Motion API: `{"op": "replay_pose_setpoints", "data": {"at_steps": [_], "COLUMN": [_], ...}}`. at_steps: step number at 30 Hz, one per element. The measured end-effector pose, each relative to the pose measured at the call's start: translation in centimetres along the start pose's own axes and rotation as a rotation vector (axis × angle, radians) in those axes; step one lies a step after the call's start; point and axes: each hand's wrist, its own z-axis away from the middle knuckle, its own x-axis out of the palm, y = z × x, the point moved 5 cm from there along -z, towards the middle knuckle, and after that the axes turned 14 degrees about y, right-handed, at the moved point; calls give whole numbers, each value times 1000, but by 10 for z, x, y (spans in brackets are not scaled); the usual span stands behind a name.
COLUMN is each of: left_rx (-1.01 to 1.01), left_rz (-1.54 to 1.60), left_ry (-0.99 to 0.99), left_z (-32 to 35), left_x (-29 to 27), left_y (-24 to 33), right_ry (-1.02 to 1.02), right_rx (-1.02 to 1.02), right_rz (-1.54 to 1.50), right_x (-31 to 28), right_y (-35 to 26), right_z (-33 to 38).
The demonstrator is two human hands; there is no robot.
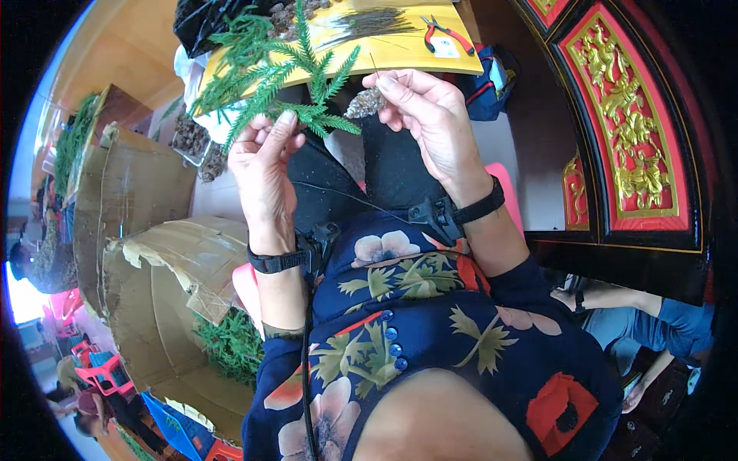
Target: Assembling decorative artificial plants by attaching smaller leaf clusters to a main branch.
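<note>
Between the thumb and fingers of my left hand [267, 157] is the stem end of a green artificial pine sprig [314, 83], its needled branches fanning up and right. My right hand [430, 115] pinches a small brown pine cone [364, 103] whose tip points left toward the sprig. A thin dark wire [374, 66] sticks up above the right fingers. The cone and sprig are close together; whether they touch is hard to tell. Beyond my hands, a yellow table [369, 54] carries a bunch of dark wires [365, 23] and red-handled pliers [448, 37].
More pine sprigs [242, 46] lie at the table's left side, near a black plastic bag [201, 23]. A basket of pine cones [190, 138] stands lower left. An open cardboard box [142, 307] holds greenery [231, 346]. Carved red-and-gold panels [626, 115] rise at right; another person's arm [623, 298] shows below.
</note>
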Motion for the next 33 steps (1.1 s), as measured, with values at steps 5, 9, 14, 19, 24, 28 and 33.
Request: {"op": "replay_pose_setpoints", "data": {"at_steps": [5,9,14,19,24,28,33], "left_rx": [-3,34,231,773,474,243,119], "left_rz": [36,-16,-301,-786,-672,-427,-304], "left_ry": [-51,42,81,-121,-279,-280,-265], "left_z": [0,2,-2,12,21,19,19], "left_x": [1,1,-6,15,24,25,29], "left_y": [1,2,6,23,15,10,9], "right_ry": [-11,4,103,27,-137,-192,-118], "right_rx": [11,1,-122,-405,-401,-100,-61], "right_rz": [11,-12,-2,140,486,439,230], "right_x": [0,-1,-3,10,20,16,6], "right_y": [0,1,-9,-22,-12,5,12], "right_z": [0,0,1,11,16,10,2]}}
